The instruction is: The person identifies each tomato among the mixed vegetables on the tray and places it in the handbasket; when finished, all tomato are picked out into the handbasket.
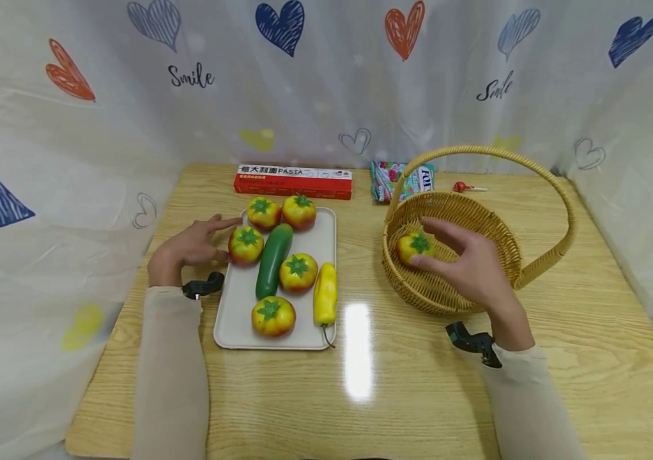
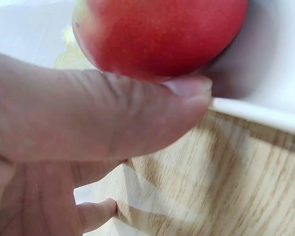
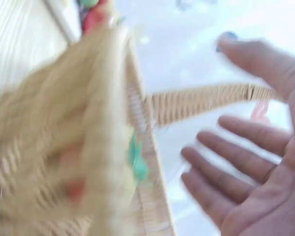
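At the tray's left edge, my left hand (image 1: 191, 246) has its index finger and thumb extended on either side of a red-yellow tomato (image 1: 246, 245). In the left wrist view the thumb (image 2: 152, 110) lies against the red underside of that tomato (image 2: 162, 34). My right hand (image 1: 473, 262) hovers over the wicker basket (image 1: 418, 300), fingers spread and apart from the tomato (image 1: 409, 248) inside. The right wrist view shows the same hand (image 3: 265, 172) with nothing in its palm, beside the blurred basket rim (image 3: 110, 123).
The white tray (image 1: 234, 319) also bears several tomatoes (image 1: 298, 273), a green cucumber (image 1: 273, 262) and a yellow pepper (image 1: 325, 294). Behind stand a red pasta box (image 1: 293, 185), a candy bag (image 1: 384, 182) and a lollipop (image 1: 460, 186). The basket's handle (image 1: 545, 179) arches up.
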Demonstrator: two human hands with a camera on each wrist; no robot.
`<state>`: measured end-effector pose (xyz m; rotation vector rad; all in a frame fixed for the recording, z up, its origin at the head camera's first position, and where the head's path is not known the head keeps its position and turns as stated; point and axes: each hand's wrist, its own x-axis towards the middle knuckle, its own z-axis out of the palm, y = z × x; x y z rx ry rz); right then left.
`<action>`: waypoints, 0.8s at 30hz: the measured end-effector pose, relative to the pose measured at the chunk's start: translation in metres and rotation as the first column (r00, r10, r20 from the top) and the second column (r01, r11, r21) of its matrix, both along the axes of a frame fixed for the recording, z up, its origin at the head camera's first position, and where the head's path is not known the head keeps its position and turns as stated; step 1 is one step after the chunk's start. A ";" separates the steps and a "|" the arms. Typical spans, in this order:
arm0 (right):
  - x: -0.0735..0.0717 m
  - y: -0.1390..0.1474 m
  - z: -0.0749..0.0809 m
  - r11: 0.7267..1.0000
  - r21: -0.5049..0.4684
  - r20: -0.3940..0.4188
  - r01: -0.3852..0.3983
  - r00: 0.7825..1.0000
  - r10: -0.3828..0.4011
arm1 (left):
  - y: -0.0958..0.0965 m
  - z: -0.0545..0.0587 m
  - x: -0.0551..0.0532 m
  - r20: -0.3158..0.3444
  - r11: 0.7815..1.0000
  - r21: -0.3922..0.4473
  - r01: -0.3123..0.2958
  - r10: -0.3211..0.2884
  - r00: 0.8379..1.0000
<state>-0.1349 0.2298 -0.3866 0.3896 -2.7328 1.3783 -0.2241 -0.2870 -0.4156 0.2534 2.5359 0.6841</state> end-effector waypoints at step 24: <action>-0.041 -0.142 -0.013 0.800 -0.368 0.011 -0.474 0.858 0.514 | -0.001 -0.002 -0.001 0.006 0.999 0.026 -0.022 0.022 1.000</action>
